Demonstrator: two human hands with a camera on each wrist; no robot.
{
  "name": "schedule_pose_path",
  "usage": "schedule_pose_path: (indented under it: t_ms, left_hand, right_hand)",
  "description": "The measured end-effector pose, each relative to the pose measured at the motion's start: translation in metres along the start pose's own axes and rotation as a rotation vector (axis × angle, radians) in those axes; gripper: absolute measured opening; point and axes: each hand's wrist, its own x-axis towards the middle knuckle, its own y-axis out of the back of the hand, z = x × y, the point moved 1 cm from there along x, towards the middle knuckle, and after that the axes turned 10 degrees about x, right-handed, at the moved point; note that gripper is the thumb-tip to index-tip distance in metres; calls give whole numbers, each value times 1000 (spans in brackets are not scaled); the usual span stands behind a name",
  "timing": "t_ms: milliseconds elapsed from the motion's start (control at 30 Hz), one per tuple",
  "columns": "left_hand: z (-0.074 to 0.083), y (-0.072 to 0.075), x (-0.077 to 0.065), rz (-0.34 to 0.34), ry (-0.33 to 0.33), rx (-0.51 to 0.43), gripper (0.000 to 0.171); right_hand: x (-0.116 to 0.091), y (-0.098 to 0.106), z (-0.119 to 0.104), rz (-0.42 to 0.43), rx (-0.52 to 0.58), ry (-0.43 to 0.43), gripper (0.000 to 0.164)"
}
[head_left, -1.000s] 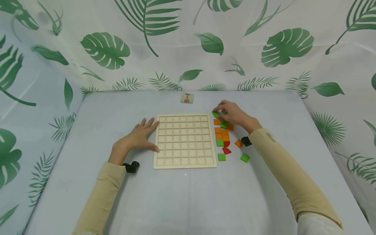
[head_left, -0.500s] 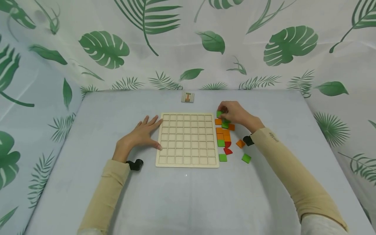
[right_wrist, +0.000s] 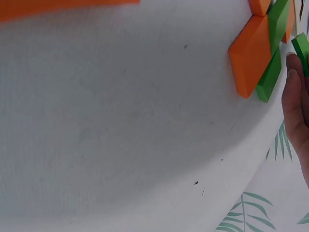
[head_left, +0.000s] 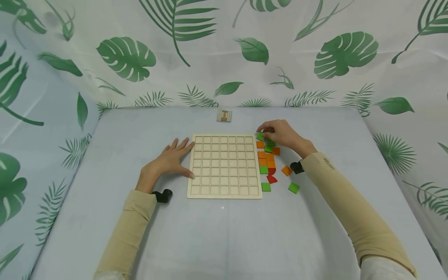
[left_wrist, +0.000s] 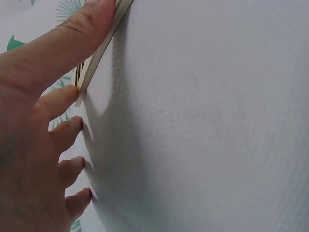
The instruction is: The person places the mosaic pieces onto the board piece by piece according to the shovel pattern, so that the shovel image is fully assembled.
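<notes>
In the head view a pale wooden grid board point(head_left: 224, 196) lies flat on the table. My left hand point(head_left: 167, 158) is at its left side, fingers spread, with the thumb and index finger touching the edge. The left wrist view shows the thumb point(left_wrist: 77, 43) against the board's rim point(left_wrist: 91, 67). Beyond the board's upper right corner, my right hand point(head_left: 281, 133) pinches a green square tile point(head_left: 260, 136). That tile point(right_wrist: 300, 48) is raised at the fingertips in the right wrist view. Just below it lie orange tiles point(right_wrist: 251, 58) and other green ones point(right_wrist: 270, 77).
Several orange tiles point(head_left: 270, 160) and green tiles point(head_left: 264, 170) line the board's right side, with red rounded pieces point(head_left: 272, 179) among them. Farther right lie a loose orange tile point(head_left: 286, 170) and a green tile point(head_left: 293, 188). A small patterned card point(head_left: 224, 116) lies behind the board.
The board has slid slightly right with my left hand, narrowing the gap to the tiles. My right hand stays at the pile's far end, and the green tile has turned a little in its fingers.
</notes>
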Motion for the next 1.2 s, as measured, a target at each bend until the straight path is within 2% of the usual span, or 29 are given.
schedule_pose_path:
  t_ms: [333,700,900,1200]
  left_hand:
    - [-2,-2,2,2,0,0,123]
    - [-1,1,2,8,-3,-3,121]
    - [0,2,3,6,3,-7,122]
    - [-2,-1,0,16,-5,-24,122]
  right_hand:
    - [0,0,-8,-29,185,-109,28]
    - [4,-10,-18,-42,262,-184,30]
    - [8,-15,-26,-33,238,-161,31]
    - [16,-24,-39,-78,220,-119,33]
